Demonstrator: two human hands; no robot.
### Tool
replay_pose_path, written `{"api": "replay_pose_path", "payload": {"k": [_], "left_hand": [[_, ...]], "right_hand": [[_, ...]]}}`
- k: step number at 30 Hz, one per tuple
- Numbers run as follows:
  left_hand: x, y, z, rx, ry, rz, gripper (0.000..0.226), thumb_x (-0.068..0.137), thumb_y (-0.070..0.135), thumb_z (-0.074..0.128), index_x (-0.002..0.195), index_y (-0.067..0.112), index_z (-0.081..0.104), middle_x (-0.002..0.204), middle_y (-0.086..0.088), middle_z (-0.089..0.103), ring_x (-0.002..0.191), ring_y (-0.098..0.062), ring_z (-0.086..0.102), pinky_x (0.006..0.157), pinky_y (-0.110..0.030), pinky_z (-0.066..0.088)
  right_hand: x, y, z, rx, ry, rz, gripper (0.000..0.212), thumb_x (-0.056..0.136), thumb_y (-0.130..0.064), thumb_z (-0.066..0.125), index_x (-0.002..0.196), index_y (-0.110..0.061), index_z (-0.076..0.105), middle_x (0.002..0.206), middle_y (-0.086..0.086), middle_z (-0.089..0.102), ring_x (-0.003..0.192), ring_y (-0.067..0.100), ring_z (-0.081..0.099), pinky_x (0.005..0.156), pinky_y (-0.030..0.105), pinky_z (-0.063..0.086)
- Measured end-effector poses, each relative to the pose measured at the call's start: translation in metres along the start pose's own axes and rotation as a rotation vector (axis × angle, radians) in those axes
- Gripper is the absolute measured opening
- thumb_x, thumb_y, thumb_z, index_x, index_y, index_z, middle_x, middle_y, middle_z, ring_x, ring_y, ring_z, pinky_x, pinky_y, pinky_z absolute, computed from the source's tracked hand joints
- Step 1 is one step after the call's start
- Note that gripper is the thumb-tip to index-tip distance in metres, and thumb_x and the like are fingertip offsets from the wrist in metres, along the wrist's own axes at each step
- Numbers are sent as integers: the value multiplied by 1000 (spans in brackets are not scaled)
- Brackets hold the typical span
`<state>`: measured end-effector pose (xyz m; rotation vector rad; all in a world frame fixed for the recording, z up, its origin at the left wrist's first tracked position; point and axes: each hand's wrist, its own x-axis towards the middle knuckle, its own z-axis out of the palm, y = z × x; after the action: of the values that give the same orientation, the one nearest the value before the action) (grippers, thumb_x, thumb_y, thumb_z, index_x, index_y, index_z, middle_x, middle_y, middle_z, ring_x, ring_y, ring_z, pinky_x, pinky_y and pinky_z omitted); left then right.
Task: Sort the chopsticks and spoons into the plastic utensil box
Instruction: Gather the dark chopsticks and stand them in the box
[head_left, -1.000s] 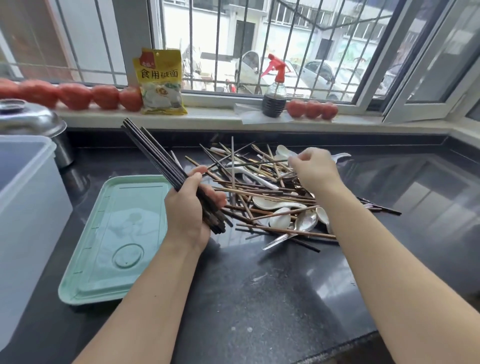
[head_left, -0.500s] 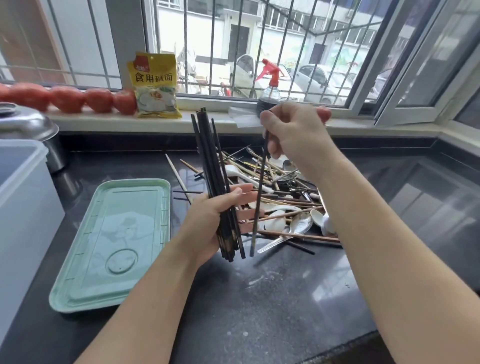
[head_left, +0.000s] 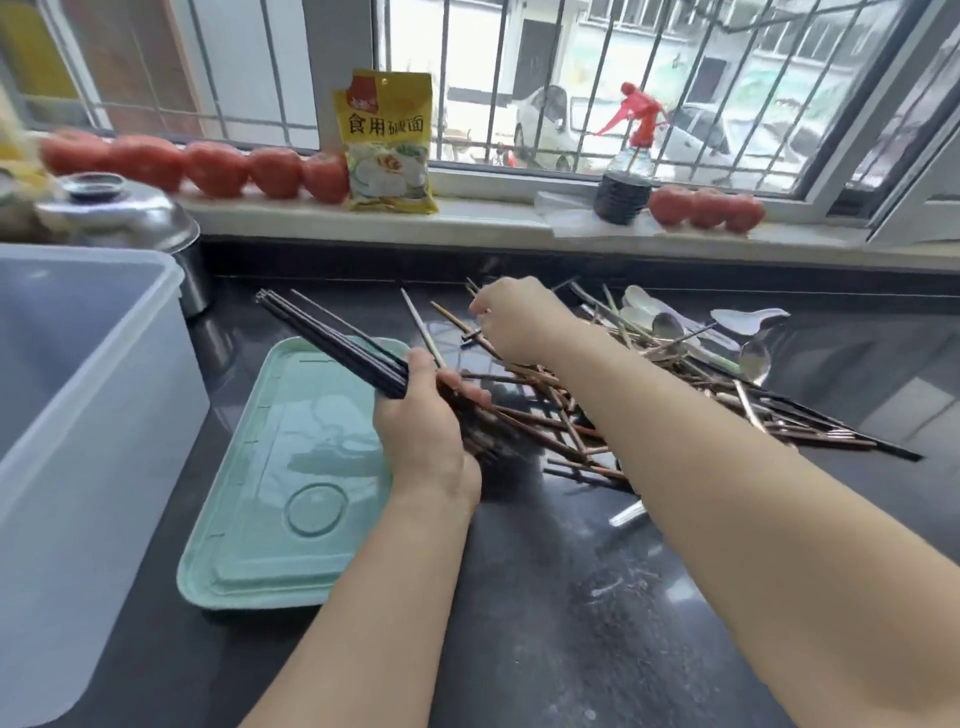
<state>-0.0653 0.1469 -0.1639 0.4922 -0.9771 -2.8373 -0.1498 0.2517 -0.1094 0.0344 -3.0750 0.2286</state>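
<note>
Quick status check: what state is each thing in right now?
left hand: gripping black chopstick bundle
right hand: reaching into utensil pile, grasp unclear
plastic box: open, contents hidden
green lid: off, flat on counter
window: open

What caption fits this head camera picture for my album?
Left hand grips a bundle of black chopsticks while the right hand reaches into the utensil pile.
</note>
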Motion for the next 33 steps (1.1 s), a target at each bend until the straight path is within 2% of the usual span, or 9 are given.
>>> {"api": "replay_pose_path", "payload": {"k": [5,8,11,15,18,21,27,30,33], "left_hand": [[1,-2,-1,44,-43,-2,12,103,3,49,103,13,55,63,-2,46,49,-16,43,51,-29,45],[-2,1,-1,55,-58,-7,14,102,2,48,102,14,55,63,-2,42,49,-16,41,54,-31,47],[-6,3,3,43,-60,-41,11,102,3,50,104,12,56,61,-4,45,48,-19,45,54,-33,50],[-12,4,7,55,-68,-80,8,103,9,53,109,7,57,63,-6,58,49,-21,59,51,-32,54],[-16,6,8,59,-113,-120,9,104,11,53,108,4,56,73,-8,70,60,-24,71,53,-31,57],[-21,8,9,49,-155,-180,10,105,10,52,102,3,58,82,-11,77,72,-27,78,57,-33,61],[-26,4,9,18,-208,-257,12,106,13,52,108,5,60,107,-18,75,87,-29,78,67,-38,64],[-25,1,8,-43,-246,-286,11,107,16,52,111,10,60,98,-11,76,85,-25,78,70,-43,64],[-26,2,10,-37,-260,-207,9,106,14,53,104,12,61,71,-1,61,60,-15,64,64,-37,60]], "right_hand": [[18,-11,7,-112,-45,134,26,99,-24,56,119,-11,67,115,13,67,89,33,57,76,35,47],[19,-12,9,-46,-17,189,26,98,-21,57,119,-8,66,114,14,67,98,34,62,76,35,46],[10,-8,0,108,81,278,19,95,-18,57,110,-10,64,99,10,62,86,31,57,70,32,43],[-8,21,-26,432,121,389,17,85,-21,66,92,-7,72,85,8,73,78,25,69,66,33,57],[-47,39,-51,965,53,454,7,91,-6,67,96,-1,70,84,14,69,59,14,68,54,24,57],[-100,52,-71,1228,-51,442,8,95,-2,65,102,0,69,87,14,68,70,14,68,63,21,61],[-158,29,-24,930,97,204,18,92,-6,67,106,-11,76,75,2,73,58,7,60,57,22,51],[-164,17,10,720,250,200,18,93,-15,67,103,-22,79,66,-10,66,50,-2,52,58,14,40],[-173,10,18,821,276,182,17,95,-18,65,106,-21,79,78,-6,68,61,-1,54,63,17,43]]}}
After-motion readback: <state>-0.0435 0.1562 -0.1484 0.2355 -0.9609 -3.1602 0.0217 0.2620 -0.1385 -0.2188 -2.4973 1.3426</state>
